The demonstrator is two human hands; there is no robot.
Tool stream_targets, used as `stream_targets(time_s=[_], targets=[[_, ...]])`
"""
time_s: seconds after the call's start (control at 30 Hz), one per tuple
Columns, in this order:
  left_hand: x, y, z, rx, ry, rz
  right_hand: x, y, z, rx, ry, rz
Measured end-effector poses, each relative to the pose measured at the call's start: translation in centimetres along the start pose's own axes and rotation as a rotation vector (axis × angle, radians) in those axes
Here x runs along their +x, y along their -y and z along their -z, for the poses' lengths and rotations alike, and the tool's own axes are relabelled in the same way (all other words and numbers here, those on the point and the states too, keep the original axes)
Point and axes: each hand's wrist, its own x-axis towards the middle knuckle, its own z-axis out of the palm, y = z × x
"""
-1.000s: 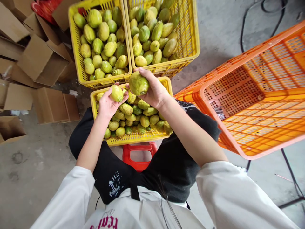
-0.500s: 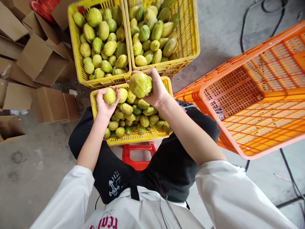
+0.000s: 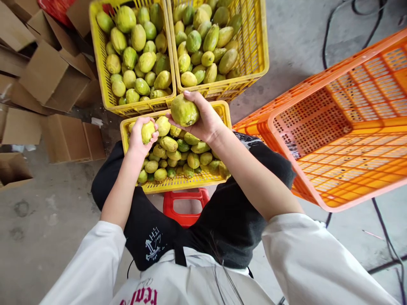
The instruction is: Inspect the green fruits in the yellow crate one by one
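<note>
My left hand [image 3: 140, 137] is closed around a small yellow-green papaya [image 3: 148, 131], its fingers wrapped over the fruit's left and far sides. A larger, greener papaya [image 3: 185, 110] rests in my right hand [image 3: 205, 118], with the thumb over its top and the fingers beneath. Both hands are above the near yellow crate [image 3: 178, 185], which holds many papayas [image 3: 168, 144] and sits between my knees. The two held fruits are apart from each other.
Beyond stand two more yellow crates, the left crate [image 3: 95, 55] and the right crate [image 3: 265, 51], both holding papayas. An orange crate [image 3: 270, 123] is at my right. Cardboard boxes [image 3: 68, 137] crowd the left. A red stool [image 3: 186, 220] shows below; black cable [image 3: 324, 46] lies on the floor.
My left hand has drawn left and turned, closing more tightly round its papaya. My right hand has rolled the larger papaya one way and back, staying in nearly the same place.
</note>
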Motion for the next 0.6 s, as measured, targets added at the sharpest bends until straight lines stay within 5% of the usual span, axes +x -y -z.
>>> stream_targets(time_s=[0.37,0.5,0.6], targets=[[-0.3,-1.4,0.2,0.052,-0.104,-0.089,-0.4,0.1,-0.2,-0.144,-0.026,-0.010],[0.1,-1.0,0.1,0.130,-0.089,-0.009,0.6,-0.1,1.0,-0.553,-0.063,0.015],[-0.1,-0.3,0.4,0.394,-0.004,0.000,1.1,0.0,1.8,-1.146,0.192,-0.008]])
